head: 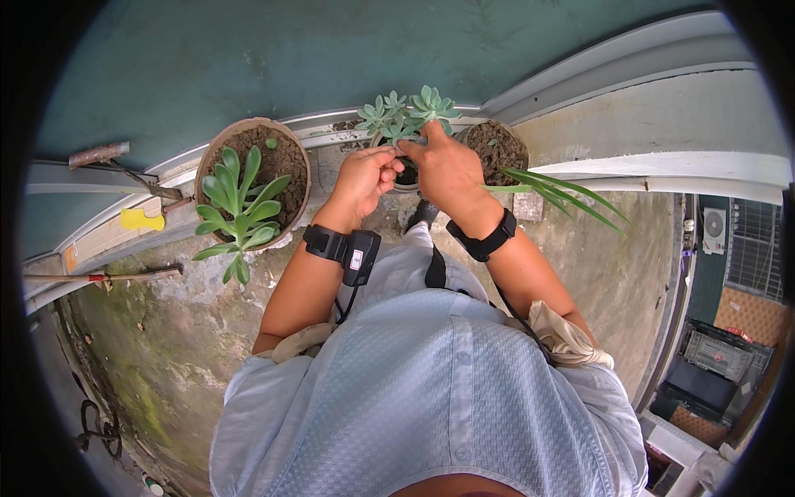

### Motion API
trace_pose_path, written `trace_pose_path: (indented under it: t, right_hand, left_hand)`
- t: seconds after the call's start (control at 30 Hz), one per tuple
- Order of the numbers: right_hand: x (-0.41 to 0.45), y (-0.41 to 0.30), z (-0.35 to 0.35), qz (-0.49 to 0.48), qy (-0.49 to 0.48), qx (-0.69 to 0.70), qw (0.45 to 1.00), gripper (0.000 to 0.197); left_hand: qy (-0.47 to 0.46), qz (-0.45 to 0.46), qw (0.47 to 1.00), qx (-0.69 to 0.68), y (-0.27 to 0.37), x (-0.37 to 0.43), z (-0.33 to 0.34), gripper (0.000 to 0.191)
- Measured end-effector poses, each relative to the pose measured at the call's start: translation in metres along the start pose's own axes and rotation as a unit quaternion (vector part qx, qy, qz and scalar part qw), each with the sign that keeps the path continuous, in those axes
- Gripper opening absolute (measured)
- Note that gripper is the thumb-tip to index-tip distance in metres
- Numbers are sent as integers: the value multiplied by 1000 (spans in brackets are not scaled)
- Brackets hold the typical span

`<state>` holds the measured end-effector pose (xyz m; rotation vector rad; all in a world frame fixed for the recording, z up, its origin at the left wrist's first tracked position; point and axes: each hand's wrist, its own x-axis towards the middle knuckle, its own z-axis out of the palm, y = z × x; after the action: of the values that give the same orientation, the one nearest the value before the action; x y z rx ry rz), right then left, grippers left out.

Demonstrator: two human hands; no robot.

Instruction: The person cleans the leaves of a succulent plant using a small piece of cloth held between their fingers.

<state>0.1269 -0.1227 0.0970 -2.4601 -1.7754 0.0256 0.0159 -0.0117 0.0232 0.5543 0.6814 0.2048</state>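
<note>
Both bare hands meet over a small pot [407,188] holding a pale green rosette succulent [433,104]. My left hand [366,181] has its fingers curled, with thumb and index fingertips pinched together at the pot's near left. From the right, my right hand [450,168] reaches over the pot, its index finger pointing up against the rosette's underside. Its thumb side is close to the left fingertips. Something small and greyish shows between the hands, too hidden to name. The lower stems and much of the pot are behind the fingers.
Left stands a large round pot [298,149] with a green succulent [239,208]. Right of the hands is a soil-filled pot [502,140], with long narrow leaves [571,189] nearby. A wooden-handled tool [99,155], a yellow object [143,218] and a long-handled tool [118,276] lie left.
</note>
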Motion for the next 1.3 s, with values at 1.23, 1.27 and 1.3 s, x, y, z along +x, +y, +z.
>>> trace_pose_path:
  t: [1.23, 1.27, 1.3]
  right_hand:
    - [-11, -23, 1, -25, -1, -13, 1000, 41]
    - [-10, -23, 2, -25, -2, -13, 1000, 41]
    - [-8, -24, 2, -20, -2, -12, 1000, 40]
  left_hand:
    - [59, 22, 995, 78, -1, 6, -18, 18]
    - [61, 25, 994, 87, -1, 4, -15, 20]
    - [63, 29, 993, 95, 0, 1, -13, 22]
